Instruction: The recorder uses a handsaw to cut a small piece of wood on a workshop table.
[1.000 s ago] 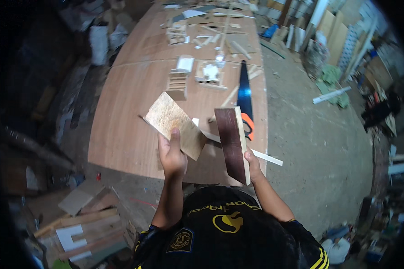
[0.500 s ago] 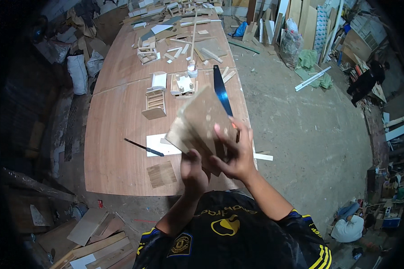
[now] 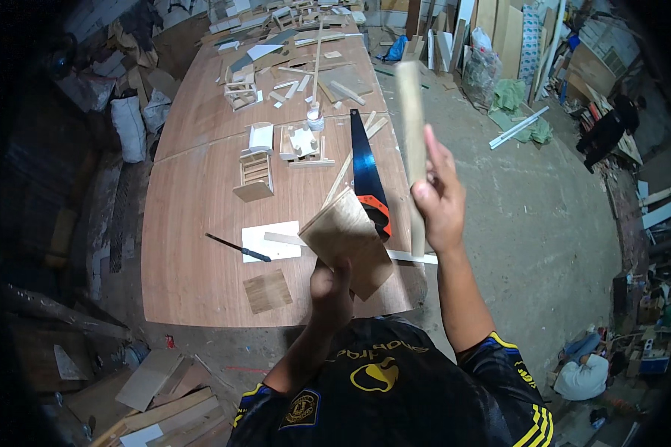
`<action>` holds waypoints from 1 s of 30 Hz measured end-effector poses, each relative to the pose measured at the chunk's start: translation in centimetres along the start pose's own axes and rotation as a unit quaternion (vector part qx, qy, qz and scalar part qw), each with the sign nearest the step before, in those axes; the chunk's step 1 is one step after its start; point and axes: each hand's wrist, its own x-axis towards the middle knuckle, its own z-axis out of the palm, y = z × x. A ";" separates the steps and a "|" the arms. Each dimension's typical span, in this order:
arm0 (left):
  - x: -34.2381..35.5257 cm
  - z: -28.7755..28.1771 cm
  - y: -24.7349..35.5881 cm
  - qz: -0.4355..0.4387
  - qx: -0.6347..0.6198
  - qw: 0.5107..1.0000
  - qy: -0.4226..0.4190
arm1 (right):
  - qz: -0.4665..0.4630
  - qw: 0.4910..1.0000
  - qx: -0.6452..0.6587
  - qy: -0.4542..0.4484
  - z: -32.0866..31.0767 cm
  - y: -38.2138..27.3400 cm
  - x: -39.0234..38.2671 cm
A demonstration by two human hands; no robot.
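Light-brown rectangular wooden board [image 3: 348,242], gripped in the left hand [image 3: 331,290], is held tilted above the near right of the brown wooden table [image 3: 186,246].
Its long axis slants from far left to near right, extending beyond the left hand, whose thumb lies on the face; the other fingers are hidden. To its right, apart from it, a pale wooden piece [image 3: 411,127] stands edge-on, running near to far, clasped by the slightly blurred right hand [image 3: 443,205]. Between them on the table lies a black-bladed, orange-handled handsaw [image 3: 364,160].
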 end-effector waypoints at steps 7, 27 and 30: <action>1.2 -0.4 -0.2 0.116 -0.101 0.986 -0.067 | -0.075 0.977 -0.127 -0.152 1.8 0.6 -5.0; 0.3 -0.2 -2.0 -0.095 -0.046 0.991 -0.081 | -0.118 0.959 -0.253 -0.055 1.3 0.5 -4.4; 0.0 0.3 -2.0 -0.047 0.080 0.995 -0.045 | -0.118 0.952 -0.283 -0.021 0.4 1.8 0.7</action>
